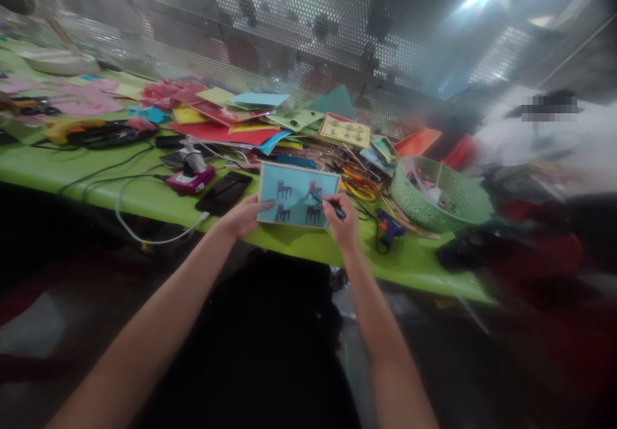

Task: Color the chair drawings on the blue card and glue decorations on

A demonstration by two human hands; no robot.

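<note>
The left hand [245, 215] has its grip on the left side of a blue card [297, 197]. The thumb lies on top, and the rest of that hand goes behind the edge, so the card is pinched there. I think it is held this way so the card does not slip about, and so the thumb covers only a bit of the picture side.

The right hand [344, 220] has its grip pressed together on a dark pen [340, 211]. The pen leans over the card, with its tip at or just by the top right chair picture [314, 188] (that one has some red on it). I cannot tell if the tip touches.

So the card is in the left grip and spreads out to the right of it, and the right hand is at its other side. The card is over the front of the green table [274, 241], maybe to be close to the person. I cannot tell if it rests there.

A black phone [224, 192] lies just left of the card. On the right are a glue gun [390, 224] and a green basket [441, 217]. Behind is a messy pile of colored paper [250, 134].
</note>
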